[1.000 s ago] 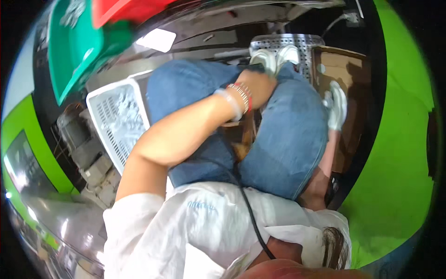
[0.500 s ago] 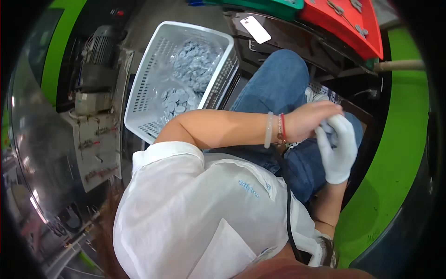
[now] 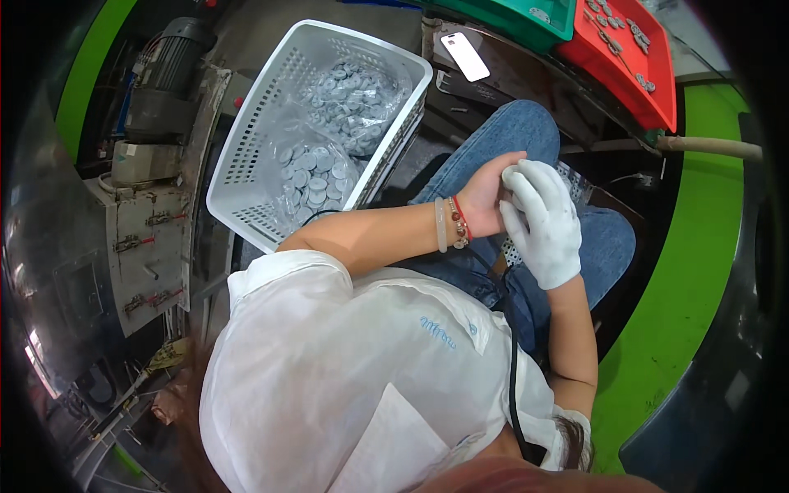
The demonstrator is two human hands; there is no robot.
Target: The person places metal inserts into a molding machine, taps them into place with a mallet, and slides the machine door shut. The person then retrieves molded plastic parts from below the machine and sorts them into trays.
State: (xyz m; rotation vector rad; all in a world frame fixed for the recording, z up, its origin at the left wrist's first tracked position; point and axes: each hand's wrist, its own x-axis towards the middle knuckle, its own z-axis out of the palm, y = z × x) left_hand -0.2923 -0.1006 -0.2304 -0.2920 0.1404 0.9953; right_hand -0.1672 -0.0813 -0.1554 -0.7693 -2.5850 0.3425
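Observation:
Over my lap, my two hands meet in front of my chest. My left hand (image 3: 483, 197), bare and with bracelets at the wrist, is curled with its fingers mostly behind the other hand. My right hand (image 3: 544, 222) wears a white glove, and its bent fingers close over the left fingertips. A small greyish patch shows between them, too hidden to name. Left of my knees, a white plastic basket (image 3: 233, 156) holds clear bags of small grey discs (image 3: 314, 177). Neither hand touches the basket.
A white phone (image 3: 465, 56) lies on a dark surface beyond my knees. Next to it are a green tray (image 3: 501, 18) and a red tray (image 3: 616, 70) with grey metal parts. A motor (image 3: 177, 66) and machine panel stand at the left; a green strip (image 3: 699, 222) runs along the right.
Both hands have moved left and slightly closer together, with the gloved fingers now covering more of the left hand. The view has shifted a little; the basket is unchanged.

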